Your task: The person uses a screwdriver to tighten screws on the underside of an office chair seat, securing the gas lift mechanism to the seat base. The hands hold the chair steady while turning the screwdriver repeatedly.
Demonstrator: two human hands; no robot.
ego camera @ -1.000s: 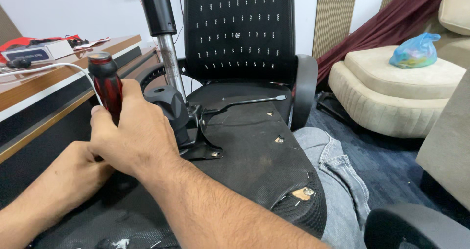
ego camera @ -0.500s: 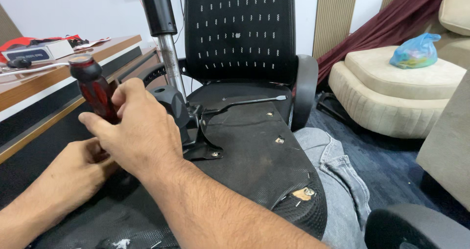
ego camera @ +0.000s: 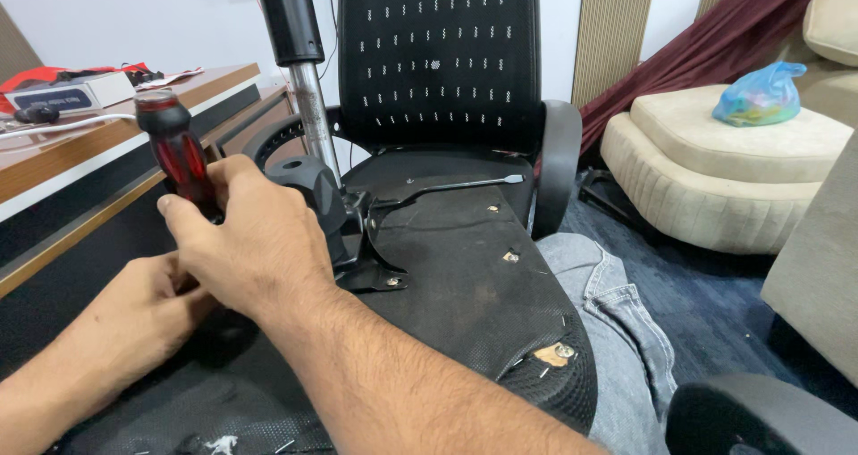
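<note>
My right hand (ego camera: pixel 255 236) grips a screwdriver by its red and black handle (ego camera: pixel 176 148), held upright over the underside of an overturned office chair seat (ego camera: pixel 465 285). My left hand (ego camera: pixel 147 307) rests lower down beneath the handle, fingers curled near the tool's hidden shaft; what it touches is covered by my right hand. Just right of my hands sits the black tilt mechanism (ego camera: pixel 335 214) with its gas cylinder (ego camera: pixel 299 62) rising up and a thin lever (ego camera: pixel 456 185) pointing right. Screws (ego camera: pixel 510 256) show in the seat base.
A wooden desk (ego camera: pixel 98 155) with a box and cable runs along the left. A black mesh chair back (ego camera: pixel 438 62) stands behind. A beige cushioned seat (ego camera: pixel 715 169) with a blue plastic bag (ego camera: pixel 760 95) is at the right. My denim-clad knee (ego camera: pixel 608 321) is under the seat.
The screwdriver handle has tilted and shifted left while my right hand turned around it. My left hand stays low beneath it.
</note>
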